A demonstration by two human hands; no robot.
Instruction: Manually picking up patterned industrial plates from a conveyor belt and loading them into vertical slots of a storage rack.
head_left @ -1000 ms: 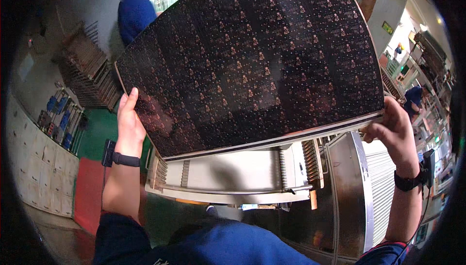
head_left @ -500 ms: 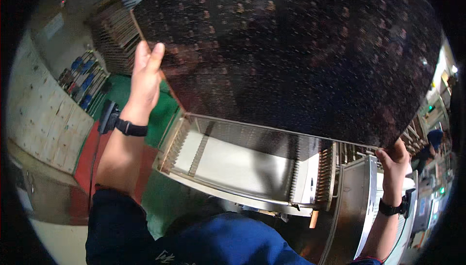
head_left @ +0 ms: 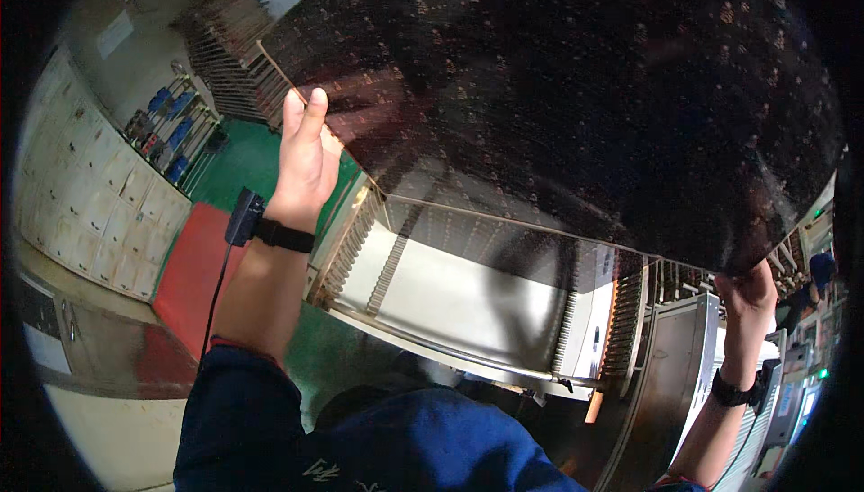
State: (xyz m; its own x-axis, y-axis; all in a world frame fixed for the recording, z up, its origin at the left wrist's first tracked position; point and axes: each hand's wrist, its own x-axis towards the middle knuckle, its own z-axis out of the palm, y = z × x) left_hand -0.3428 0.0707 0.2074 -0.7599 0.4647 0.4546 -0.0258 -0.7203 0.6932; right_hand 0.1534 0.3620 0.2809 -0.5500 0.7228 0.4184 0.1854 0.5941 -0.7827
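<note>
A large, thin, dark panel [head_left: 576, 105] with rows of small pale marks fills the upper part of the view. My left hand [head_left: 306, 168] grips its left edge, the thumb pointing up and the fingers partly behind the panel. At the lower right edge, my right hand [head_left: 749, 301] pinches the panel; shadow hides some of its fingers. Beneath the panel's lower edge stands a rack [head_left: 436, 341] with slotted, comb-like sides and a white base. The panel overhangs the rack's far side and throws a shadow into it.
Pale lockers [head_left: 99, 186] line the left, near a red floor patch [head_left: 193, 271]. A shelf with blue items [head_left: 171, 123] and stacked slotted racks [head_left: 229, 51] stand at the far left. A metal cabinet [head_left: 666, 357] is right of the rack, with more racks [head_left: 670, 285] behind.
The view has shifted, so the surroundings, both hands and the panel appear farther right. Both hands keep hold of the panel.
</note>
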